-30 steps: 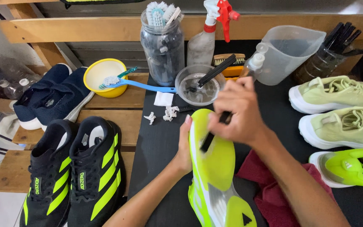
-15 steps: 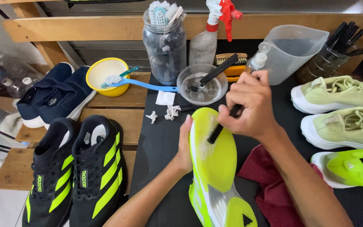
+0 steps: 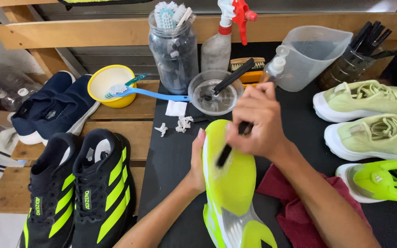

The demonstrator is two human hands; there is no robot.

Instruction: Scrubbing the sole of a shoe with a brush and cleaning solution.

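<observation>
Yellow-soled shoe (image 3: pixel 229 183) under brush-holding right hand (image 3: pixel 259 120)

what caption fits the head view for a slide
Left hand steadies an upturned neon shoe while the right hand scrubs its sole with a black brush, other shoes alongside.

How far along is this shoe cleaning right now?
In hand: the right hand scrubs the neon yellow sole with a black brush while the left hand steadies it. The pale green pair looks clean. The black pair and navy pair wait untouched.
</observation>
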